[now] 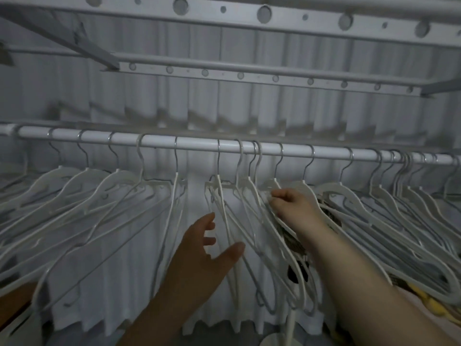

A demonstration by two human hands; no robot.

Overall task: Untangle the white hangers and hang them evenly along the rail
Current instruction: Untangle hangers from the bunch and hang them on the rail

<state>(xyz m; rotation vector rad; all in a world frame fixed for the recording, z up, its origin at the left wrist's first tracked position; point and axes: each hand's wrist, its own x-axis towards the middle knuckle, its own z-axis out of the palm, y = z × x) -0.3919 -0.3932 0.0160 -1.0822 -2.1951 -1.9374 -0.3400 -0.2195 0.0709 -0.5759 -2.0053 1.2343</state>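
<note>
In the head view, many white hangers [154,203] are hung on a white rail [199,143]. They are spread out on the left and packed close on the right. A clear gap is seen between two hangers in the middle. The left hand [199,253] is held open in that gap, with nothing in it. The right hand [296,206] is curled on a bunched hanger [274,236].

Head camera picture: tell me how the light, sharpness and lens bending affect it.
Head view: dim, grey, flat light; the left hand sits in shadow, the right hand looks brighter. Soft all over, with the hangers blurring into each other at the right end. Wide lens: the rail runs slightly bowed and tilted; no glare.
</note>
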